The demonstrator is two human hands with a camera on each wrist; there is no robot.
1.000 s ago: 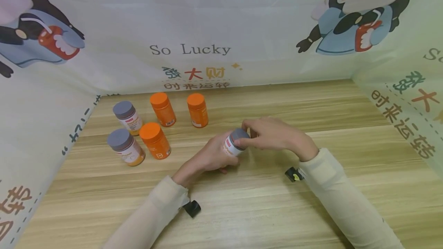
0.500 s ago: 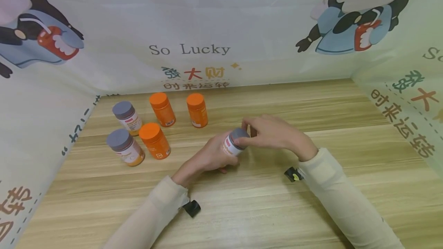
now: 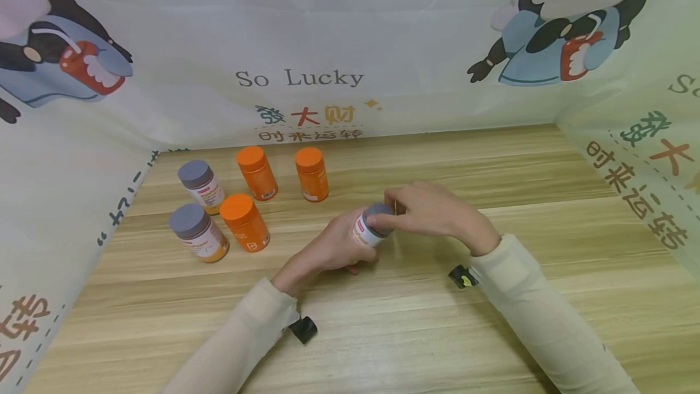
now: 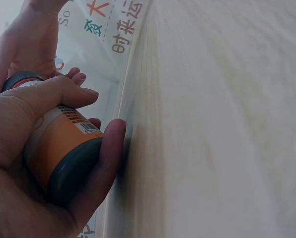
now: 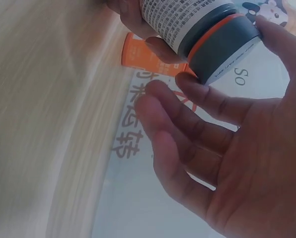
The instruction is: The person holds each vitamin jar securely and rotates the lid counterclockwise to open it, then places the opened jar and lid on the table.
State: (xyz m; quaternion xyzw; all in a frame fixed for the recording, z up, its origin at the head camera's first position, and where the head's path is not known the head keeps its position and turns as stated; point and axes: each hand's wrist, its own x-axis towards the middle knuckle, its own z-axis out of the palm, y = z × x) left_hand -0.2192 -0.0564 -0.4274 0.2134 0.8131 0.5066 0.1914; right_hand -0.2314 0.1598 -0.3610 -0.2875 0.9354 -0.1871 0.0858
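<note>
My left hand [image 3: 347, 242] grips a supplement bottle [image 3: 365, 231] round its body and holds it tilted. The bottle has a white and orange label [image 4: 56, 131] with a barcode and a dark grey base [image 4: 73, 171]. Thumb and forefinger of my right hand [image 3: 432, 211] pinch its grey lid [image 5: 225, 47], which sits on the bottle's neck. An orange ring [image 5: 212, 33] shows just under the lid. In the right wrist view the other right fingers [image 5: 168, 153] are bent and apart from the bottle.
Orange bottles stand upright at the back [image 3: 257, 173], right of it [image 3: 312, 175] and nearer [image 3: 245, 224]. Two grey-lidded bottles stand left, one behind [image 3: 202, 186], one in front [image 3: 199, 233]. A printed cloth [image 3: 410, 78] walls the wooden table [image 3: 383, 333] at the back and sides.
My right thumb and fingers have shifted slightly on the lid over the last half second. The left hand, its bottle and the standing bottles stay where they were.
</note>
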